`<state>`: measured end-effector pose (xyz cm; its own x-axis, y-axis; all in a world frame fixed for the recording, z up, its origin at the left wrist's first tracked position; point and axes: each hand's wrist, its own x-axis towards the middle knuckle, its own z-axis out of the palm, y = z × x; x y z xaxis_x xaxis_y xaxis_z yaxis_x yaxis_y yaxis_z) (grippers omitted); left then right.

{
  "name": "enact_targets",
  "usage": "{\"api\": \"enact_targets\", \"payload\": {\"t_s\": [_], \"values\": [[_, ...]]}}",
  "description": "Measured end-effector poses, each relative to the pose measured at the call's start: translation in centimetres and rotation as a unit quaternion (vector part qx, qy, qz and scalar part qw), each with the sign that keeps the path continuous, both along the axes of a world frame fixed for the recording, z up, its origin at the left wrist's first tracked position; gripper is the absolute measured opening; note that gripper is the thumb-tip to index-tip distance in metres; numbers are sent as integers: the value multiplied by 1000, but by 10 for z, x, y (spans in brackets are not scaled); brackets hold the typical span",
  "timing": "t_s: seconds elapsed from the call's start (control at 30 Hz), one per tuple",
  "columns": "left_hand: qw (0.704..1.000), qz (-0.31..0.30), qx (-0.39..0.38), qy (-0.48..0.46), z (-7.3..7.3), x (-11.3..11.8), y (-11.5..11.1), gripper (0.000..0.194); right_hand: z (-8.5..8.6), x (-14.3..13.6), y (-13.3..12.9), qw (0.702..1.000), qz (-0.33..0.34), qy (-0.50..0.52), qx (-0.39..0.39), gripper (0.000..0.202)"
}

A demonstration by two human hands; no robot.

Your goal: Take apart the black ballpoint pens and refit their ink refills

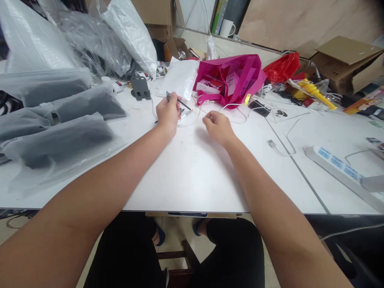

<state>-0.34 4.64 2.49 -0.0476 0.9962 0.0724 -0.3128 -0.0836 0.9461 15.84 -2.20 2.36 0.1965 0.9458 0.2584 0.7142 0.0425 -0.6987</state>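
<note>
- Your left hand [169,112] has its fingers closed on a dark pen [185,105], over the worktop [186,176], near the white packet [179,76].
- Your right hand [219,126] is curled, apart from the pen; can't tell if it grips anything.
- Pen's likely light, stiff, a bit slick. Best held mid-barrel, clear of the tip.

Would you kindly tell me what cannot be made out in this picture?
All in the head view:
Dark pen-like stick: its middle is covered by the left hand.
Right hand: its own curl hides whether it holds anything.
Pink bag: deeper contents hidden beneath upper ones.
Front frosted bag: contents blurred by cloudy plastic.
Power strip: one end cut off by the right edge.
</note>
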Motion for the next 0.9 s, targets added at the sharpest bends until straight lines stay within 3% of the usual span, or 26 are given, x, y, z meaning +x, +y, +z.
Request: {"api": "enact_targets", "payload": {"t_s": [0.1,0.3,0.53,0.9], "values": [[999,-32,13,12,-5,3,-3,32,1,4,2,998,-11,50,19,16],[982,-132,93,94,-18,16,-17,29,3,-2,-4,997,70,29,16,21],[973,-126,129,146,-25,16,-15,31,2,-7,-6,997,72,11,18,24],[956,-153,90,233,-21,14,-21,43,2,-5,-7,999,50,-13,13,24]]}}
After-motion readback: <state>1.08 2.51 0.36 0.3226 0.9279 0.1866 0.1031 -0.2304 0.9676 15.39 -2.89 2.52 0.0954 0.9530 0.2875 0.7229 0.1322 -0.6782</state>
